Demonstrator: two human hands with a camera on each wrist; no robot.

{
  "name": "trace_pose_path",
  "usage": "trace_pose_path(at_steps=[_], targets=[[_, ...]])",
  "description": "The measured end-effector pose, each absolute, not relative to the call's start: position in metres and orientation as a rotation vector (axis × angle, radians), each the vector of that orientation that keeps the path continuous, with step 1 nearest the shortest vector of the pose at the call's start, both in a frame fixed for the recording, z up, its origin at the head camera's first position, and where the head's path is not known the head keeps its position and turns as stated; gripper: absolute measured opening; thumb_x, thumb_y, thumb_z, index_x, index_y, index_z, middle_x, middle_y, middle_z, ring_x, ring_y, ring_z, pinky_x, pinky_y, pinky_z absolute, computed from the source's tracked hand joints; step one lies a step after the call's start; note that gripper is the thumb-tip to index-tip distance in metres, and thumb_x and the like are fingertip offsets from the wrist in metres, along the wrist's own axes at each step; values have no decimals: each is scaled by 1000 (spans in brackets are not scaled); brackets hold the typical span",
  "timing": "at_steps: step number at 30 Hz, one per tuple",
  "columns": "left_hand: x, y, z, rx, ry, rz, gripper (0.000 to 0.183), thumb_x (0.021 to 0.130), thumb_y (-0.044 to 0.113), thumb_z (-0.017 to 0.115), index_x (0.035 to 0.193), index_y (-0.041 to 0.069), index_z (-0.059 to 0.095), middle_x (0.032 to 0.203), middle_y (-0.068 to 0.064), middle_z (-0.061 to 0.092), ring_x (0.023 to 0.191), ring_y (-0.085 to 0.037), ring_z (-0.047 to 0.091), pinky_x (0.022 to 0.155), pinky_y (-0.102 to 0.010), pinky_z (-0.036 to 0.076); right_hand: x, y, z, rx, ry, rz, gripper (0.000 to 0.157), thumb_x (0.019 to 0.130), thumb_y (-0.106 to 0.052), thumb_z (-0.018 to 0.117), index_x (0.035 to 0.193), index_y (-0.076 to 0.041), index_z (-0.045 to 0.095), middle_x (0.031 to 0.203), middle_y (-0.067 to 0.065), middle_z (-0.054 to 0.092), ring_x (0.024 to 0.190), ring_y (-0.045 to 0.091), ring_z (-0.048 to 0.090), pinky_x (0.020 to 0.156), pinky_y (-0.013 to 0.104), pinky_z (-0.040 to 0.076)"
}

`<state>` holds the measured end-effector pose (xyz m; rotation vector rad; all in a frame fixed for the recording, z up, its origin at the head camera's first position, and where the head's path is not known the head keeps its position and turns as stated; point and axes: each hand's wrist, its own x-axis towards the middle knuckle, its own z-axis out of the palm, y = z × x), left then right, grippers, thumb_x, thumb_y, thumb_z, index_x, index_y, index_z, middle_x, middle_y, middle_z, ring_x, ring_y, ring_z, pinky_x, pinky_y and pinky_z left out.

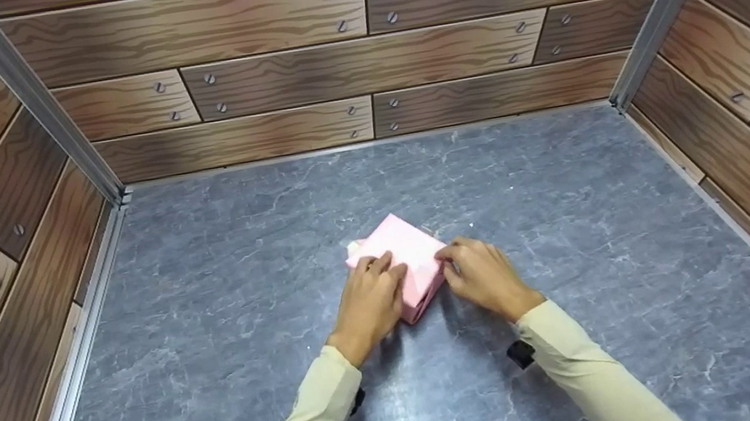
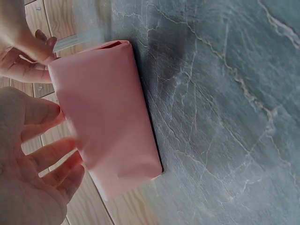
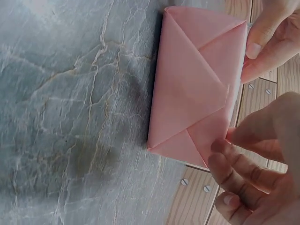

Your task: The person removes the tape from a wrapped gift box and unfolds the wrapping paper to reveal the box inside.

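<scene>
A box wrapped in pink paper lies on the grey marbled table, its corner turned toward me. My left hand rests on its near left side, fingers loosely bent over the top. In the left wrist view that hand has its fingers spread, tips at the box's top edge, beside a smooth pink side. With thumb and fingertips, my right hand pinches the right corner of the wrapped box. The right wrist view shows a side with overlapping triangular folds, and the right hand's fingers at its lower corner.
A small off-white piece shows at the box's back left. Wood-patterned panels wall the table at the back and both sides, with metal posts in the corners. Tiny white specks lie behind the right hand.
</scene>
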<state>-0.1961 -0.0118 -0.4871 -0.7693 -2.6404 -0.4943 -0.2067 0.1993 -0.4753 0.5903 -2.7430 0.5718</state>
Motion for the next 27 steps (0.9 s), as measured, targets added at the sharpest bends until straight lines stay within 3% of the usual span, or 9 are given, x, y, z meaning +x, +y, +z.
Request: trace_pose_path(at_steps=[4,10,21,27], targets=[[-195,-11,-487,-763,-2611,-503,17,98,16,64,108,9,76,124,-17,69,108,-34,62,92,-50,53,-207,197,-476,535,-2778,561,27,93,-27,71,103,-2,76,92,11,68,76,32,67,66,50,56],[-193,-9,-488,-776,-2597,-523,15,97,16,65,105,9,76,120,-16,70,106,-33,63,91,-48,53,-208,196,-479,492,-2807,546,58,85,-52,77,111,0,71,110,17,65,86,37,68,71,53,58],[-190,-10,-485,-794,-2569,-507,13,96,15,66,101,9,77,112,-14,72,104,-31,63,93,-46,52,-213,198,-481,513,-2784,634,62,84,-41,82,123,4,66,115,18,66,98,38,68,82,53,57],[-190,-11,-484,-798,-2549,-497,12,96,15,67,98,8,76,109,-13,72,102,-31,63,93,-43,52,-214,199,-482,505,-2714,714,57,81,-38,85,117,4,70,106,16,68,89,33,68,77,49,58]])
